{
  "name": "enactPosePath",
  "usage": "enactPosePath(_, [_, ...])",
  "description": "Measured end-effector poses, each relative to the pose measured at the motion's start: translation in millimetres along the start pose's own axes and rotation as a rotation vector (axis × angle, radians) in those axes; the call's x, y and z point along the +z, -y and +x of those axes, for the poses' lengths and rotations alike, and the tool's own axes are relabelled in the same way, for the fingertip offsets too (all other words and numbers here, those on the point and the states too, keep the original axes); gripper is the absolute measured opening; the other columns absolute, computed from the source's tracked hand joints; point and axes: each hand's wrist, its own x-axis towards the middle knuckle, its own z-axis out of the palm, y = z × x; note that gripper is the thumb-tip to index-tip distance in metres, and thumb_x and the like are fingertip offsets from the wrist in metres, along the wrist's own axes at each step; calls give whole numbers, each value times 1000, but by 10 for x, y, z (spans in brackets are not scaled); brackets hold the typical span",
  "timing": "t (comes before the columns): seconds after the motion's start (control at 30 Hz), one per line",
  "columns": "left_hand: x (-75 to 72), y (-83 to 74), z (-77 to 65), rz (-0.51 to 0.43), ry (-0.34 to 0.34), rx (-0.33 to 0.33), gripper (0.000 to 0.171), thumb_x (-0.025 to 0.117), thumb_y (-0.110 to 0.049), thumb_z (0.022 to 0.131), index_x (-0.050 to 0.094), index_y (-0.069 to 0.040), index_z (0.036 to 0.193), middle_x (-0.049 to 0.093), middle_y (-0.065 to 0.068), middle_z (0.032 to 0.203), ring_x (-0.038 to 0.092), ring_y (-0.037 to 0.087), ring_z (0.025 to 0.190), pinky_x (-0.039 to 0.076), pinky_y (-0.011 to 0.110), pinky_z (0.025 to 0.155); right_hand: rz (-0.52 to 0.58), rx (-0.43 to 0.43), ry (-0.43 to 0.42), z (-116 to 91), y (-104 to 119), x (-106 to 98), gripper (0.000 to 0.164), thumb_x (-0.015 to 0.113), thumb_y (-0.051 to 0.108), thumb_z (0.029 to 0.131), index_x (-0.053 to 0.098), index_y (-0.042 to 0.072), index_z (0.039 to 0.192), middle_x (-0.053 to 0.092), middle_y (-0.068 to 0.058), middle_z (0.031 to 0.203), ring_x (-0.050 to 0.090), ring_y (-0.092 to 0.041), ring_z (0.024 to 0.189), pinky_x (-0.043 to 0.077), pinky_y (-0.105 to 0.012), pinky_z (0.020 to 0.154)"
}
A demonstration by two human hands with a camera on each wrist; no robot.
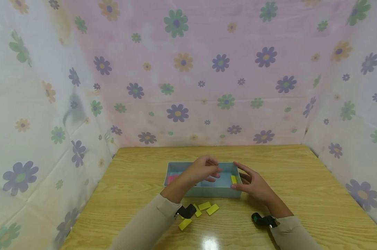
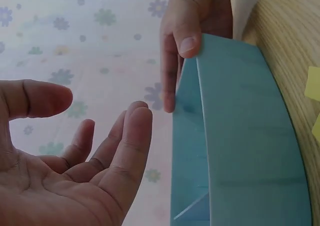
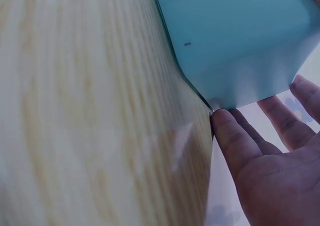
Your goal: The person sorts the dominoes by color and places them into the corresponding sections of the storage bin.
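A light-blue rectangular box (image 1: 211, 192) stands on the table, its long side facing me. Above its middle hovers my left hand (image 1: 202, 171), fingers loosely bent and nothing between them, as the left wrist view also shows. My right hand (image 1: 254, 182) holds the box's right end, with the thumb at the front corner of the rim and the fingers reaching along the end wall to the back corner. Inside the box, a yellow block (image 1: 234, 179) lies at the right end and a pink piece (image 1: 172, 178) at the left. My left forearm hides part of the interior.
Several yellow blocks (image 1: 212, 209) lie loose on the wooden table (image 1: 138, 208) in front of the box, some partly behind the left wrist's black camera strap (image 1: 187, 211). Flower-patterned cloth (image 1: 201, 83) hangs around the back and both sides.
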Motion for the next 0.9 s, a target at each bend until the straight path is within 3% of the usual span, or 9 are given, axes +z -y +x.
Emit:
enactPosePath(0.3, [-79,125,-235,39,-3,56,26,68,-18,99,62,-6,121,69,8,114,71,25,103,60,49,92,-1,24,-5,4,15,9,91,80,25,93,26,25,166,17,-12,173,23,-52,153,40,-66,113])
enactPosePath(0.47, [-108,264,-359,124,-13,104,29,74,-19,96,66,-4,119,71,6,111,70,18,100,61,40,89,-12,24,-10,5,20,13,91,80,25,93,27,26,166,16,-10,174,24,-52,153,38,-66,114])
enactPosePath(0.63, [-94,403,-462,166,-27,84,33,78,-22,94,68,-5,121,73,1,108,69,15,99,60,33,86,-27,20,-17,7,39,19,91,81,27,92,28,27,165,17,-11,173,25,-52,153,39,-66,114])
enactPosePath(0.8, [-46,502,-506,146,2,69,33,80,-18,92,70,0,119,73,6,108,70,16,99,60,33,87,-40,16,-17,-1,48,21,90,81,27,92,28,26,165,17,-11,173,25,-52,152,38,-66,114])
enactPosePath(0.9, [-13,536,-519,196,14,74,31,81,-19,91,72,-2,115,74,6,107,70,14,98,60,31,86,-35,13,-14,-8,43,16,90,80,26,93,27,25,165,17,-10,173,25,-52,152,37,-67,114])
